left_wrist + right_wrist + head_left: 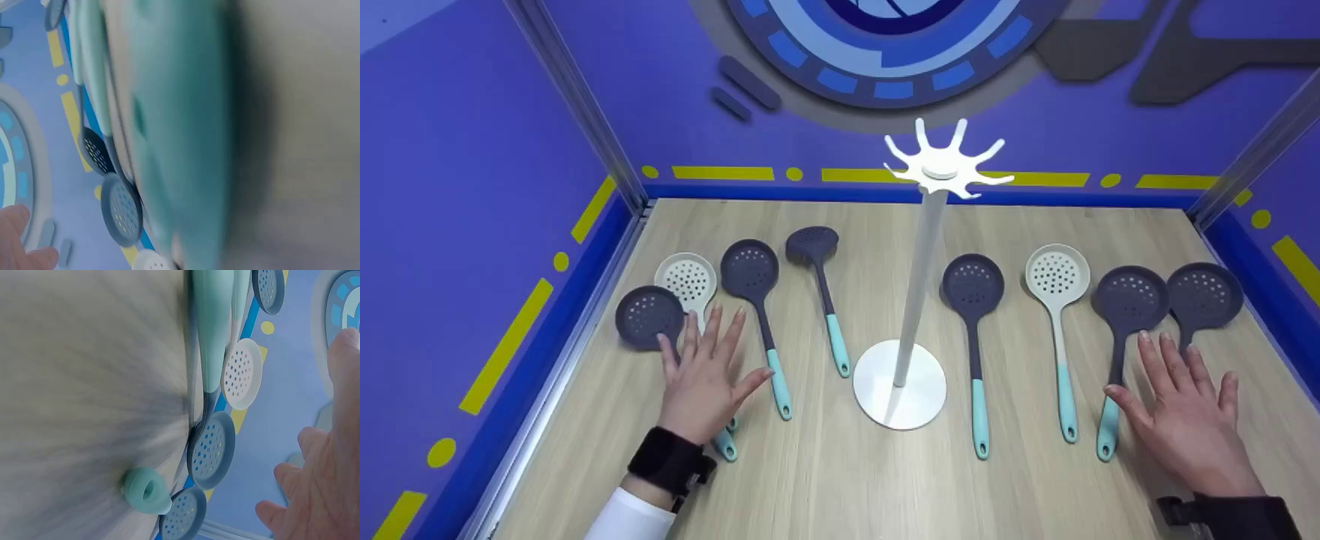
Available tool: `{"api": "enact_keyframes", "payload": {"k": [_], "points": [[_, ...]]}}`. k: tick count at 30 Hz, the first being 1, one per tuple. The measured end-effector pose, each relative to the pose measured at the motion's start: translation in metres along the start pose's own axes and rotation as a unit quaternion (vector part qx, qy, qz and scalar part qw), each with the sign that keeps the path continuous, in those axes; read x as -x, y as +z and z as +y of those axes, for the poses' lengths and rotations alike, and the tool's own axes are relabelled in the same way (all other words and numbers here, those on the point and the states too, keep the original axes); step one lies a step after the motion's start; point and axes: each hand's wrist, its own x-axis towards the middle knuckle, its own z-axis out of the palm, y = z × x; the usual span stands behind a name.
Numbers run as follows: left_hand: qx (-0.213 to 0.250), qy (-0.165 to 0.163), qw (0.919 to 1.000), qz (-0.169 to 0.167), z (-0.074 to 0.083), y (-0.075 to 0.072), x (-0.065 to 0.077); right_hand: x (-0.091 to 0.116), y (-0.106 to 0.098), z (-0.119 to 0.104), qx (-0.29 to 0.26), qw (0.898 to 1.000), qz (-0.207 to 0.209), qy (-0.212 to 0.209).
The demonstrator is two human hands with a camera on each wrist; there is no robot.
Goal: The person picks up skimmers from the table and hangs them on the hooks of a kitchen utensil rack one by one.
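"Dark grey, round, perforated skimmer with a turquoise handle [1129,311], between two and three o'clock from that white stand with a round base and hooked crown [918,285]. How would it handle?"

"Light, I'd guess, stiff in the shaft, perhaps faintly rubbery, hard to break. I'd take it by the handle, high up near the shaft, since the broad head may tip it forward."

"And the fingers?"

"Spread, both sets, gripping nothing. The bare right hand [1192,424], at three o'clock, has its thumb over that shaft; whether it touches, I can't tell from here. The bare left hand [701,382], at nine, is splayed over another dark grey perforated skimmer [649,318] and a round white perforated skimmer [686,281]."
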Motion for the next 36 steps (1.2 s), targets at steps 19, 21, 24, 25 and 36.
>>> {"api": "enact_keyframes", "payload": {"k": [19, 21, 24, 25, 36], "points": [[0.084, 0.084, 0.9929, 0.003, 0.076, 0.016, -0.034, 0.000, -0.003, -0.009, 0.005, 1.000, -0.013, 0.000], [0.094, 0.094, 0.9911, 0.000, 0.086, 0.017, -0.037, 0.000, -0.004, -0.010, 0.003, 1.000, -0.016, -0.001], [0.110, 0.111, 0.9877, 0.004, 0.101, 0.020, -0.042, -0.002, -0.004, -0.011, 0.001, 1.000, -0.020, -0.004], [0.114, 0.118, 0.9865, 0.008, 0.105, 0.021, -0.043, -0.002, -0.004, -0.011, 0.000, 1.000, -0.021, -0.005], [0.185, 0.158, 0.9699, 0.003, 0.151, 0.025, -0.046, -0.007, -0.003, -0.020, -0.007, 1.000, -0.020, -0.014]]}}
